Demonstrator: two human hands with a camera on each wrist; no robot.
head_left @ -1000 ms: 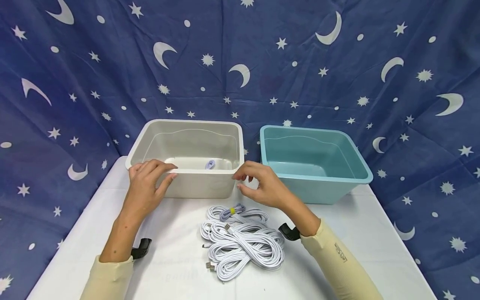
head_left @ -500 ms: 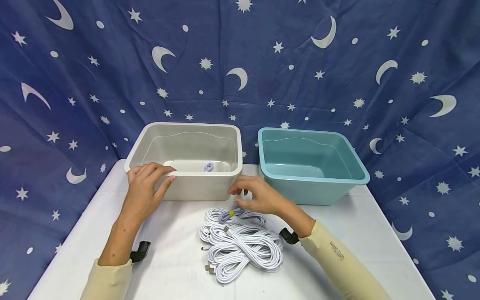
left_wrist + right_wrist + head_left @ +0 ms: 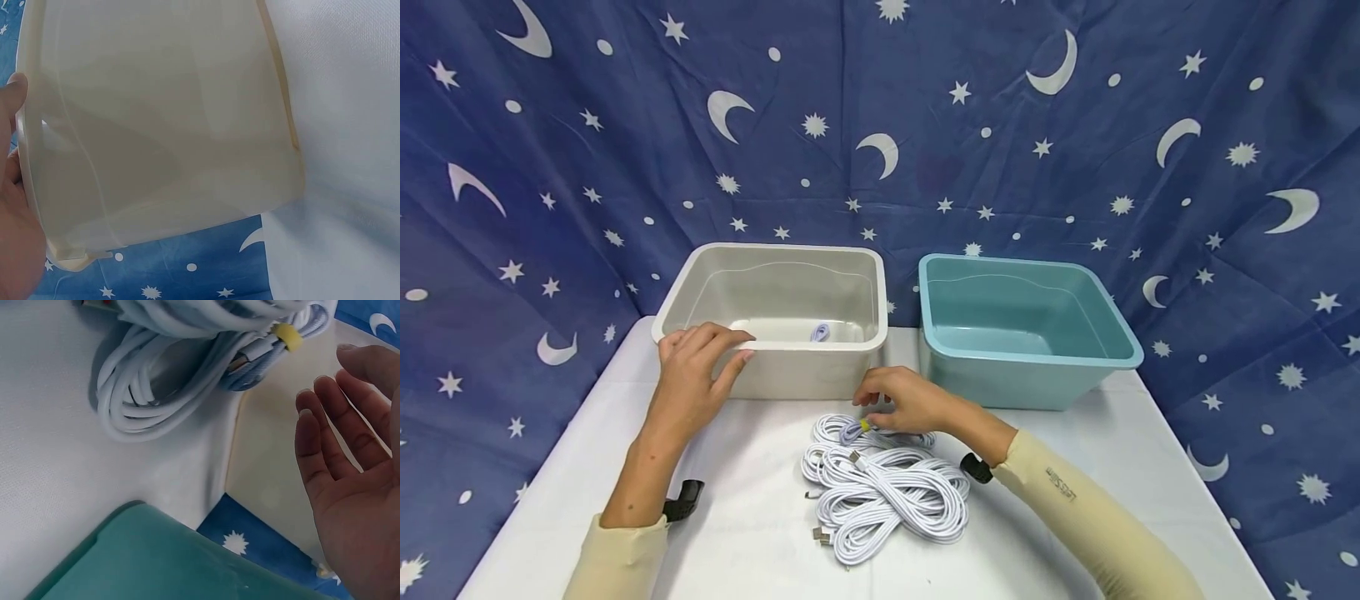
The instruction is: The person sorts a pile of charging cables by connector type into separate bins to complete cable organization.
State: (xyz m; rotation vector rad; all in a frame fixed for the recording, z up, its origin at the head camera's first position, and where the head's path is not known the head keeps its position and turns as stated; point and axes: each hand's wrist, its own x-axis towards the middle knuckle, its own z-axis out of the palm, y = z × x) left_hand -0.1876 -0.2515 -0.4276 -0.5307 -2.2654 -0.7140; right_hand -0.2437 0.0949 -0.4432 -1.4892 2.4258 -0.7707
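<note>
In the head view my left hand [image 3: 688, 375] holds the front rim of the off-white bin [image 3: 805, 373], thumb outside and fingers over the edge. Its thumb and fingers also show at the rim in the left wrist view. My right hand [image 3: 902, 398] hovers with loosely bent fingers over a lavender cable bundle [image 3: 851, 432] with a yellow tie. In the right wrist view a gap shows between those fingers and the lavender bundle [image 3: 247, 378]. Beneath that bundle lie several coiled white cables [image 3: 917, 500]. Another small lavender cable [image 3: 821, 332] rests inside the off-white bin.
A teal bin [image 3: 1015, 383] stands to the right of the off-white one, with a narrow gap between them. Both sit at the back of a white-covered table [image 3: 752, 517]. A blue curtain [image 3: 925, 83] with moons and stars hangs behind.
My right hand has left the off-white bin's right front corner and come down toward the lavender bundle. The left hand keeps its place on the rim.
</note>
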